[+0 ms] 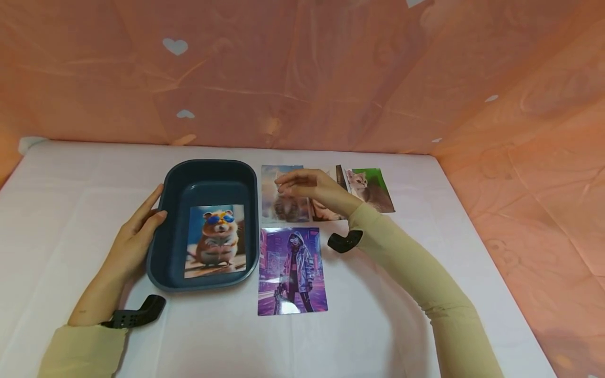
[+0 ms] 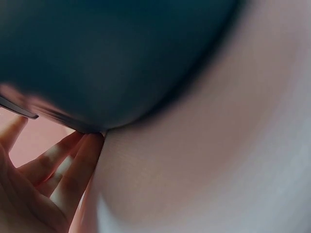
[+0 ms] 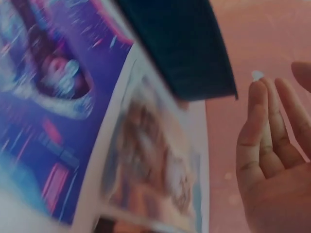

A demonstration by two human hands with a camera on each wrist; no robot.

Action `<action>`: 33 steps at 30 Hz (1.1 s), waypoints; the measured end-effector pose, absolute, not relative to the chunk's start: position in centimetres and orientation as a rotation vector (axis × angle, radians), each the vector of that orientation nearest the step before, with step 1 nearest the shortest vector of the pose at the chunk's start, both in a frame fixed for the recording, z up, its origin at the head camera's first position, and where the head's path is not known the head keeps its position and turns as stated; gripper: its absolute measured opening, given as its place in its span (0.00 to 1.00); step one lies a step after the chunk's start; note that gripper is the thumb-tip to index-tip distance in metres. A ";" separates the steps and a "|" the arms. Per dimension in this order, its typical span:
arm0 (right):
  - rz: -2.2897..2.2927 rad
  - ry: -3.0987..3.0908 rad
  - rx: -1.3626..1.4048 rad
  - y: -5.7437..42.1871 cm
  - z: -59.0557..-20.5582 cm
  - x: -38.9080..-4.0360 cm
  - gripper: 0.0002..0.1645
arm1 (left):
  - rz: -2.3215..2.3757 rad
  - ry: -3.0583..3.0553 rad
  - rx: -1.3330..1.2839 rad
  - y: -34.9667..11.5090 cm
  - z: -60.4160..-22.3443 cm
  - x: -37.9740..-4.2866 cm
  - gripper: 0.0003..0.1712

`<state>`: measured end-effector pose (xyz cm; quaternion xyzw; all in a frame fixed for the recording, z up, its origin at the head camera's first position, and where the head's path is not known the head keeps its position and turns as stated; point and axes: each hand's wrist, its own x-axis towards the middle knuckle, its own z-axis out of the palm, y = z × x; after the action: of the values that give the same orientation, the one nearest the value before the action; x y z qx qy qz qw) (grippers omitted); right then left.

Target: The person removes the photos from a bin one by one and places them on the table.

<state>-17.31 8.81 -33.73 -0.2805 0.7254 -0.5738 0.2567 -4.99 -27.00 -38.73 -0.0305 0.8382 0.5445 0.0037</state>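
Note:
My left hand point(image 1: 134, 236) is at the left side of a dark blue rectangular plastic tray point(image 1: 156, 262). Its thumb touches the rim, and its fairly straight fingers point(image 2: 77, 179) rest against the outer wall. Inside the tray lies a photo of a hamster in sunglasses point(image 1: 219, 244). My right hand point(image 1: 314, 186) hovers over the upper photos, fingers loosely bent, holding nothing. Beneath it are a cat photo point(image 1: 283, 210) and a second photo point(image 1: 326, 210), both partly covered. Nearer me lies a purple picture of a hooded figure point(image 1: 295, 273), beside the tray.
A kitten photo with a green background point(image 1: 373, 191) lies at the right end of the upper row. White cloth point(image 1: 227, 336) covers the table. An orange curtain point(image 1: 302, 79) with white hearts hangs behind and at the right. Each wrist wears a black camera point(image 1: 345, 241).

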 end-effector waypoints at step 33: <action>-1.559 1.829 -0.606 -3.5 -31.5 -17.7 0.20 | 1.752 2.611 -0.102 -26.3 -38.7 -5.2 0.31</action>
<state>-17.67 -3.52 -31.45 -0.2313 0.6977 -0.5946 0.3258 -5.19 -26.33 -38.70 -0.0323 0.8300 0.5568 -0.0023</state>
